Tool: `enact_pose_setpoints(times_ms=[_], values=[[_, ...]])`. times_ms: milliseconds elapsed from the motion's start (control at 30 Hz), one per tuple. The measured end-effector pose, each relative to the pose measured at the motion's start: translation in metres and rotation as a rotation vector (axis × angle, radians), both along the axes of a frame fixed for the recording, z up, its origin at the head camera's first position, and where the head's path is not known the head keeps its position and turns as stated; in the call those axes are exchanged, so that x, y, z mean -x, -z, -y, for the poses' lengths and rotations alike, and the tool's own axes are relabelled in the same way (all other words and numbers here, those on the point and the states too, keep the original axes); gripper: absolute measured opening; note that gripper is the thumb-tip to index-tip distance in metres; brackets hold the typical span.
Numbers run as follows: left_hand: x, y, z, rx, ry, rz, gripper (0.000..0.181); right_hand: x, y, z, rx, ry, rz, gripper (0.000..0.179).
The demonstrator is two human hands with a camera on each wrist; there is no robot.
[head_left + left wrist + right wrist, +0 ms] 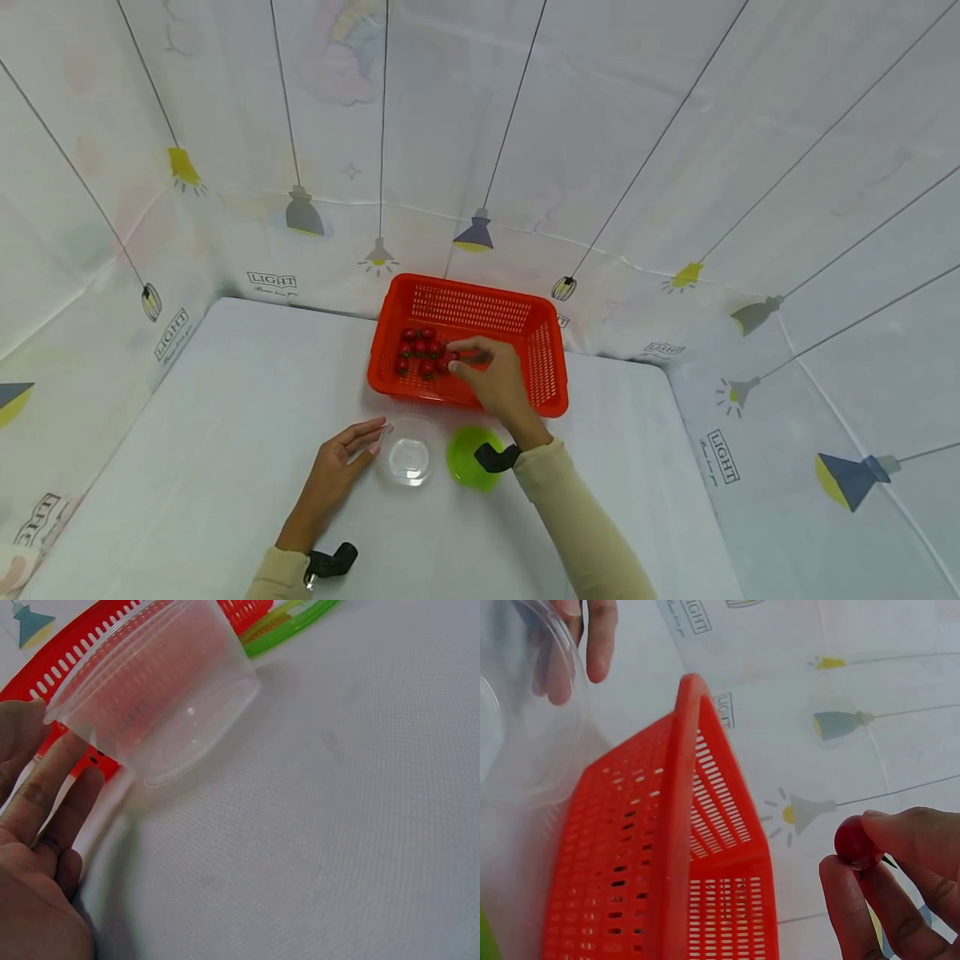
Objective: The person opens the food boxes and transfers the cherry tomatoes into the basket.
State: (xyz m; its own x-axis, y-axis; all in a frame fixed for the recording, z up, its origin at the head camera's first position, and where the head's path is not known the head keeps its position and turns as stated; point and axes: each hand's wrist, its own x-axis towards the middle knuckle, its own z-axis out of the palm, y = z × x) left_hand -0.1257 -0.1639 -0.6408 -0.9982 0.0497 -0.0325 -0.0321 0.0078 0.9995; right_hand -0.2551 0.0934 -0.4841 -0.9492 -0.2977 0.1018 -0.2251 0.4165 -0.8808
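My right hand (495,379) is over the red basket (555,392), pinching a cherry tomato (855,841) between thumb and fingertips. Green leaf tips show behind this tomato in the right wrist view. Several more cherry tomatoes (420,348) lie in the left part of the basket. At the near side of the basket stands a clear plastic bowl (187,712). My left hand (341,467) is at its left side, with fairly straight fingers touching the bowl just at and below the rim. Right of it sits a green bowl (468,458), partly covered by the right wrist camera.
The white table (225,433) extends around the bowls and basket. Behind it rises a white wall sheet (630,167) printed with hanging lamps, close to the basket's far rim. Black cameras are strapped to both wrists.
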Motion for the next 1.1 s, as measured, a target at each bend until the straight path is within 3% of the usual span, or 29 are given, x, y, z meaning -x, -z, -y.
enact_pose_setpoints(times_ms=[133,333,700,1100], values=[[0.0,0.0,0.0,0.007,0.003,0.0,0.043,0.01,-0.005,-0.002,-0.001,0.024,0.027,0.024],[0.0,0.0,0.001,0.019,0.007,-0.021,0.043,0.023,-0.01,-0.004,0.016,0.045,0.137,0.022],[0.0,0.001,0.001,0.01,0.008,-0.03,0.043,0.052,-0.006,-0.007,0.008,0.019,0.226,0.025],[0.0,0.0,0.001,0.01,0.008,-0.02,0.044,0.083,0.007,-0.008,-0.025,0.016,0.235,0.023]])
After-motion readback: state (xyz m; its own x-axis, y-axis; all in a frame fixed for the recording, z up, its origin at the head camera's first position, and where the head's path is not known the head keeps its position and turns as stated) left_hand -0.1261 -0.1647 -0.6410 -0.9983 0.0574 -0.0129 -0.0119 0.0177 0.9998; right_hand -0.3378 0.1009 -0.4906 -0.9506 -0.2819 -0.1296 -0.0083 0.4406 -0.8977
